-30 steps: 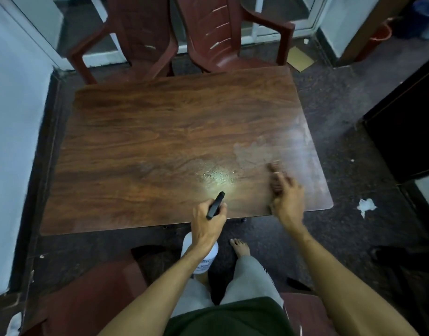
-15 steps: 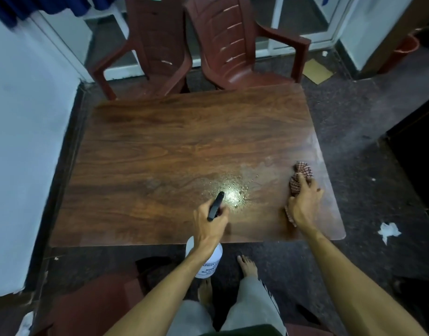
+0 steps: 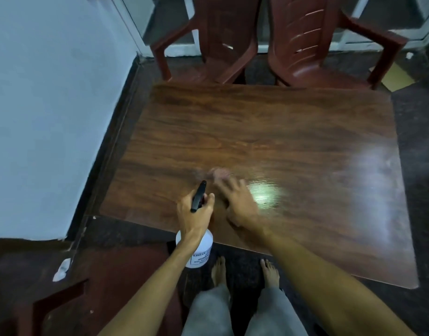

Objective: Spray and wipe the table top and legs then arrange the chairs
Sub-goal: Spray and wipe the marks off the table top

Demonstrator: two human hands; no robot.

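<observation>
Cloth: blurred, on the table near its front edge, under the right fingertips.
Right hand: fingers spread flat, pressing the cloth.
Left hand: just beside, gripped the spray bottle over the front edge.
Chairs: two, at the far edge.

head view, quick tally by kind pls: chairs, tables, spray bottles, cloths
chairs: 3 (far left chair, far right chair, near chair, only partly in view)
table: 1
spray bottle: 1
cloth: 1, blurred
total: 6
</observation>
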